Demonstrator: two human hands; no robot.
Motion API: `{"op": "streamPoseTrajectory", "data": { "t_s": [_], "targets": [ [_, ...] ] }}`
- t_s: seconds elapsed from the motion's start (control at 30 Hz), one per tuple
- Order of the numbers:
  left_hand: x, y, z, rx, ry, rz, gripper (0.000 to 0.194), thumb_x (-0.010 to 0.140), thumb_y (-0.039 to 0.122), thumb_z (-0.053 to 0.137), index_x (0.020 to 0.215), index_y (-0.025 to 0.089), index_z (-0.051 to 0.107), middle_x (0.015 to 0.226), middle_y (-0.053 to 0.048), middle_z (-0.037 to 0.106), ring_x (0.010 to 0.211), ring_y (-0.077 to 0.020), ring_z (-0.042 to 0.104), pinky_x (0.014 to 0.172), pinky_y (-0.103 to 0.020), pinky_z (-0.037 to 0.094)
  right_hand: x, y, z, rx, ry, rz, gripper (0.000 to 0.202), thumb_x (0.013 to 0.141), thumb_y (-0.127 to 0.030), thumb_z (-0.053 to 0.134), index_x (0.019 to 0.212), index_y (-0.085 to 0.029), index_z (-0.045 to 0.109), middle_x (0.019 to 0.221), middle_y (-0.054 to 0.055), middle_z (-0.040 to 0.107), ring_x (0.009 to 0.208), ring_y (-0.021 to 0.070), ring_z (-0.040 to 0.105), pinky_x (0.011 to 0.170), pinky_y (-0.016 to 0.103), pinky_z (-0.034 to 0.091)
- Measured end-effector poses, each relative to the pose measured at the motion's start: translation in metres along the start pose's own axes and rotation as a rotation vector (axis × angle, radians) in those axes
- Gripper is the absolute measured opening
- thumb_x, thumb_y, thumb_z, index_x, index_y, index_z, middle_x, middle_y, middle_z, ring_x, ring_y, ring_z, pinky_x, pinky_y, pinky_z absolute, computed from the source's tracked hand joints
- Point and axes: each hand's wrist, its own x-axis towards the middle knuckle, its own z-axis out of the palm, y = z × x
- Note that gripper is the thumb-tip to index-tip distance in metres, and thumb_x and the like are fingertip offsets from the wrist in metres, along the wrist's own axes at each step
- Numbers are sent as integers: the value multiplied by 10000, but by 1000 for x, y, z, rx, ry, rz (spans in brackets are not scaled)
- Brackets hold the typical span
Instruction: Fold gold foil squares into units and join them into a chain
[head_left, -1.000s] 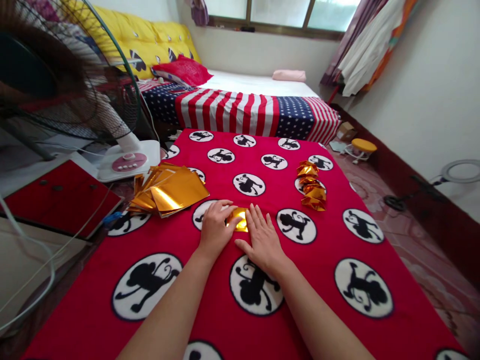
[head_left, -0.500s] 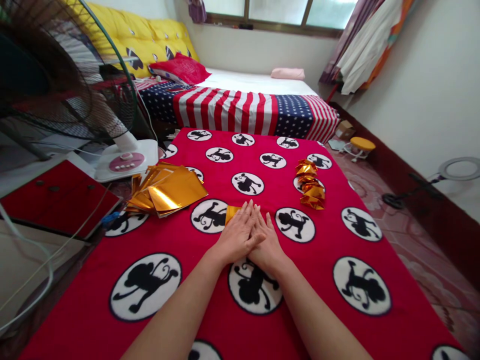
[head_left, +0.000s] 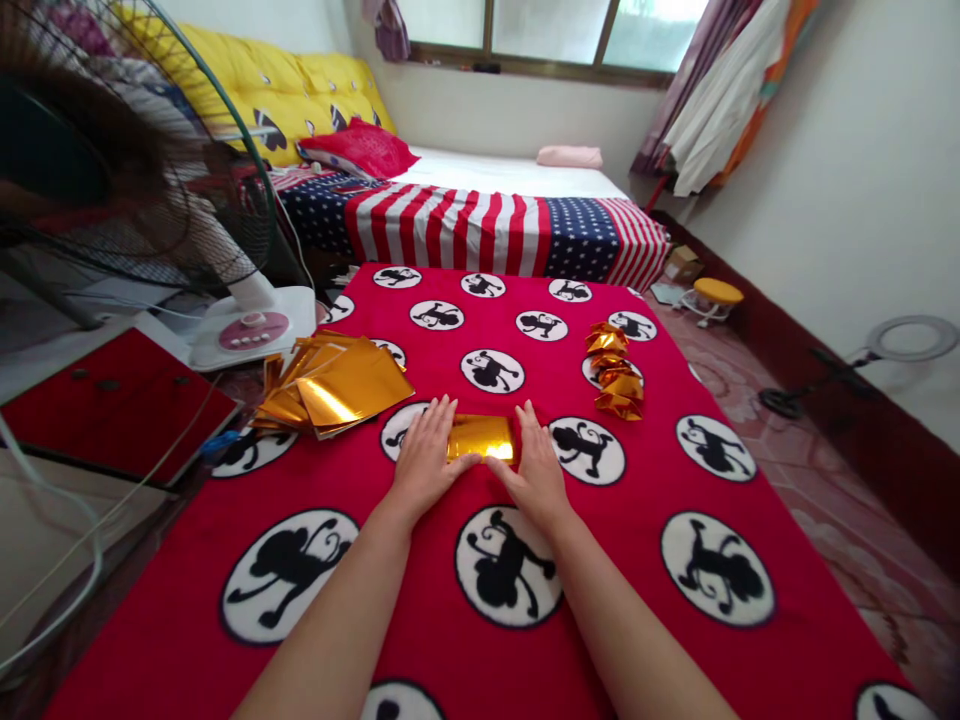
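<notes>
A folded gold foil sheet (head_left: pixel 482 438) lies flat on the red cloth (head_left: pixel 360 610) with monkey prints. At its left edge is my left hand (head_left: pixel 429 458), palm down, fingers stretched forward and thumb along the near edge. My right hand (head_left: pixel 537 468) rests at the right edge in the same way, its thumb close to the left one. Neither hand grips the sheet. To the left is a fanned pile of gold sheets (head_left: pixel 352 385). Several folded gold foil pieces (head_left: pixel 619 380) stand in a row on the right.
An electric fan (head_left: pixel 251 320) stands at the left, beside a red panel (head_left: pixel 112 400). Behind the cloth is a bed (head_left: pixel 480 225) with a flag-patterned cover. A yellow stool (head_left: pixel 718 292) and a ring light (head_left: pixel 915 338) are at the right.
My hands, which overlapped on top of the gold sheet, have moved apart to its two sides. The sheet's shiny surface now shows between them.
</notes>
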Motion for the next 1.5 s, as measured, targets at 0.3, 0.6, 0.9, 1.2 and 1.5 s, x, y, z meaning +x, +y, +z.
{"op": "streamPoseTrajectory", "data": {
  "t_s": [0.3, 0.6, 0.9, 1.2, 1.5],
  "targets": [
    [1, -1, -5, -164, 51, -32, 796, 612, 374, 835, 1308, 201, 491, 1436, -137, 502, 1388, -319, 393, 1150, -513, 307, 2, 4, 4, 75, 87, 40, 791, 750, -320, 689, 1451, -150, 363, 1569, 173, 278, 1442, 298, 289, 1176, 530, 222],
    [2, 1, -12, -339, 179, 65, 102, 723, 170, 724, 808, 224, 713, 1321, -62, 573, 1210, -254, 534, 1034, -432, 441, -1, 3, -8, 464, 275, -7, 98, 789, -199, 600, 843, -217, 680, 1333, 95, 568, 1241, 256, 530, 1050, 461, 426],
    [0, 3, -20, -385, 278, 148, 276, 727, 1, 520, 771, 215, 689, 903, -41, 714, 927, -197, 637, 871, -365, 522, -1, -1, -13, 403, 270, -172, 228, 836, -126, 518, 768, -254, 694, 1146, 60, 663, 1108, 231, 585, 953, 440, 484],
    [1, -16, -20, -290, -63, 246, 589, 643, -13, 530, 1143, 249, 701, 1350, -50, 608, 1273, -249, 533, 1100, -472, 399, 2, 7, -5, 226, 20, -214, 411, 711, -60, 507, 1073, -212, 625, 1333, 83, 607, 1300, 252, 501, 1059, 463, 394],
    [1, -14, -20, -70, -68, 223, 557, 680, -15, 556, 1126, 280, 711, 1334, -39, 623, 1278, -282, 530, 1042, -524, 407, -2, 4, -10, 220, 83, -307, 380, 774, -32, 476, 949, -264, 720, 1194, 41, 675, 1109, 222, 578, 937, 413, 496]
  ]
}}
